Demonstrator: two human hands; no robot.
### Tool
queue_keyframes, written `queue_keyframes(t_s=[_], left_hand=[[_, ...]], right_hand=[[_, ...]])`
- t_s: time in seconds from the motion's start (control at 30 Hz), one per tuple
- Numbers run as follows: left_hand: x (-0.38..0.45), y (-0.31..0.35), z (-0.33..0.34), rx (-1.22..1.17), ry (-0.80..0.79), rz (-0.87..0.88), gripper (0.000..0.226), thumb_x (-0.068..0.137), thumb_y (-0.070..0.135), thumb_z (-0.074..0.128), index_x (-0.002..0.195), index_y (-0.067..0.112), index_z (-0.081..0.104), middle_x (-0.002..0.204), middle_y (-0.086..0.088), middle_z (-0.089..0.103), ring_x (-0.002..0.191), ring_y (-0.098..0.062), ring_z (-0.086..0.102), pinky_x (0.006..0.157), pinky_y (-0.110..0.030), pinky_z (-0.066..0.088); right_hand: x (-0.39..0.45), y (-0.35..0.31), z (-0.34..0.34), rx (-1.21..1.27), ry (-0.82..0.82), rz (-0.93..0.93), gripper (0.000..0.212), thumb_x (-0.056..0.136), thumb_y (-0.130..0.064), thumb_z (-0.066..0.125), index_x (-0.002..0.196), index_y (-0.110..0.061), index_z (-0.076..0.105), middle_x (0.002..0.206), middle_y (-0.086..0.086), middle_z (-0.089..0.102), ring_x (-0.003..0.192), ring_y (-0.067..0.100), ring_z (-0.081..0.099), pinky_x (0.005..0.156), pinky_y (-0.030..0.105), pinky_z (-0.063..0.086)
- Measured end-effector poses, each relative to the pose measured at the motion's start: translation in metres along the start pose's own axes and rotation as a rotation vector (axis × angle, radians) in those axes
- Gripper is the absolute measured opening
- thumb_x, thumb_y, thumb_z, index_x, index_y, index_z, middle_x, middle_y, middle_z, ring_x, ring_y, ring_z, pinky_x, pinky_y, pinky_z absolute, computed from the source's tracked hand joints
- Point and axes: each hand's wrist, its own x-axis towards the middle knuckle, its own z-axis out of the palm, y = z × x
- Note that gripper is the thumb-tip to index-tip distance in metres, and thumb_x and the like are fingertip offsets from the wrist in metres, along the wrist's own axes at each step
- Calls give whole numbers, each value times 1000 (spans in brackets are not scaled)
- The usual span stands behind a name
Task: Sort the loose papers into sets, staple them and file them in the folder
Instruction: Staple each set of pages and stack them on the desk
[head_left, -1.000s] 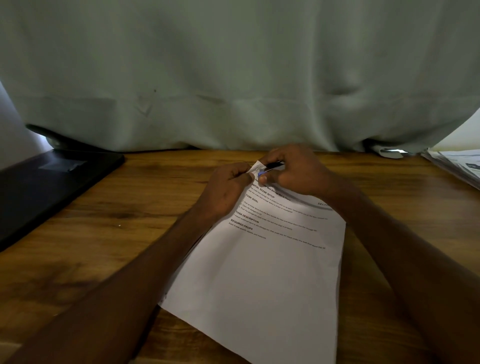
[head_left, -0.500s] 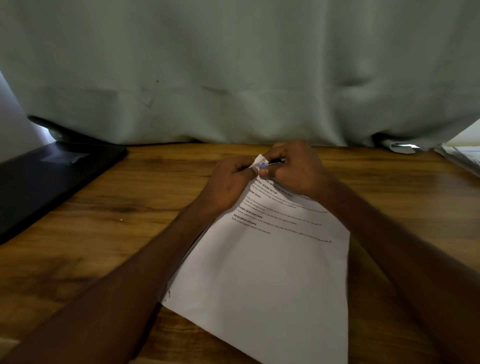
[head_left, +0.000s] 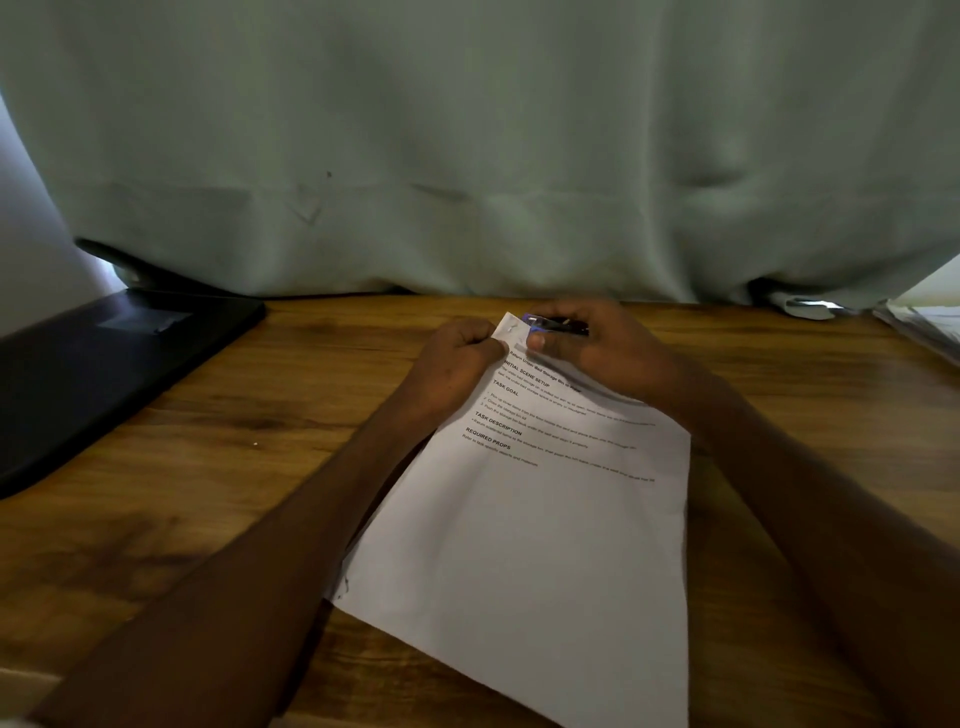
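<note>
Surface: wooden table (head_left: 218, 467), brown grain, fills the lower two thirds of the frame.
Backdrop: pale green curtain (head_left: 467, 145) across the whole top, its hem resting on the table's far edge.
Papers: white sheets (head_left: 540, 530) lie flat at centre to lower centre, turned slightly clockwise; at least one more sheet edge shows under the top one along the left side. Printed text on the upper part, headings "TASK GOAL", "TASK DESCRIPTION", "REQUIRED PROPS" legible; the lower half is blank.
Papers, top-left corner: lifted off the table and curled up, between the two hands, at centre frame just below the curtain hem.
Left hand (head_left: 457, 364): fingers curled tight, pinching the raised corner from the left side; forearm runs down to the lower left.
Right hand (head_left: 597, 353): fingers wrapped around a stapler, thumb pressed on the paper beside the corner; forearm runs down to the lower right.
Stapler (head_left: 556, 326): small, dark body with a blue-violet front end, touching the raised corner; mostly hidden by the fingers. Whether its mouth is around the sheets cannot be told.
Folder (head_left: 104, 374): black, flat, at left edge of frame, well apart from the papers.
Stack (head_left: 924, 325): more papers at the far right edge, partly cut off.
Object under hem: small pale item (head_left: 805, 306) at upper right, unclear.
</note>
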Motion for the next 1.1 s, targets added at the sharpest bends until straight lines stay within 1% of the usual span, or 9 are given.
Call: queue_keyframes(t_s=[0.13, 0.23, 0.33, 0.47, 0.7, 0.77, 0.9, 0.97, 1.1], left_hand=[[3, -2, -2, -32, 20, -15, 24, 96, 3, 58, 94, 20, 75, 89, 3, 80, 80, -11, 76, 64, -17, 56], [6, -4, -5, -76, 38, -44, 24, 95, 1, 59, 96, 19, 75, 90, 0, 80, 81, -14, 76, 67, -21, 58], [8, -6, -7, -148, 38, -55, 12, 97, 13, 68, 106, 12, 76, 95, -8, 80, 86, -25, 78, 75, -32, 61], [8, -6, -7, -124, 34, -21, 12, 94, 18, 75, 103, 10, 77, 92, -8, 80, 83, -25, 78, 70, -30, 63], [11, -9, -17, -143, 121, -128, 10, 96, 21, 72, 97, 13, 77, 87, -7, 80, 73, -21, 77, 62, -28, 59], [13, -10, -22, -216, 142, -172, 12, 95, 23, 73, 97, 12, 76, 91, -10, 79, 76, -24, 77, 66, -32, 60], [14, -10, -29, -355, 197, -216, 29, 93, 27, 76, 108, 1, 72, 98, -17, 79, 85, -31, 76, 78, -43, 63], [13, -10, -30, -365, 214, -223, 28, 91, 26, 79, 105, 3, 73, 97, -17, 78, 86, -33, 76, 80, -47, 63], [12, -9, -32, -382, 216, -235, 21, 90, 22, 80, 101, 6, 74, 95, -17, 79, 79, -29, 77, 71, -40, 64]], right_hand=[[1, 7, -5, 130, 106, -2, 19, 98, -32, 68, 114, -24, 73, 99, -11, 74, 81, -9, 64, 73, 8, 47], [5, 12, -6, 175, 175, 47, 21, 99, -37, 66, 111, -22, 75, 96, 0, 75, 66, -7, 55, 63, 7, 42], [5, 11, -5, 181, 163, 72, 22, 99, -39, 66, 112, -23, 74, 99, 2, 76, 81, 5, 63, 70, 15, 46], [3, 4, 0, 174, 156, 55, 22, 99, -38, 66, 114, -25, 74, 101, -4, 75, 95, 8, 68, 75, 16, 46], [3, 1, 1, 184, 322, 45, 13, 98, -35, 68, 107, -26, 71, 94, -10, 70, 82, 1, 61, 73, 17, 47], [5, 4, -2, 122, 447, 75, 17, 99, -40, 65, 108, -25, 67, 92, -15, 66, 80, 0, 60, 66, 10, 42], [6, 13, -11, 21, 623, 147, 24, 102, -50, 55, 105, -26, 60, 84, -17, 60, 75, 3, 57, 61, 19, 38], [7, 18, -13, 14, 599, 210, 31, 102, -52, 54, 104, -22, 61, 82, -13, 59, 73, 5, 56, 60, 22, 37], [9, 21, -7, 152, 470, 387, 40, 92, -61, 63, 100, -22, 56, 84, -14, 55, 76, 3, 51, 60, 21, 35]])
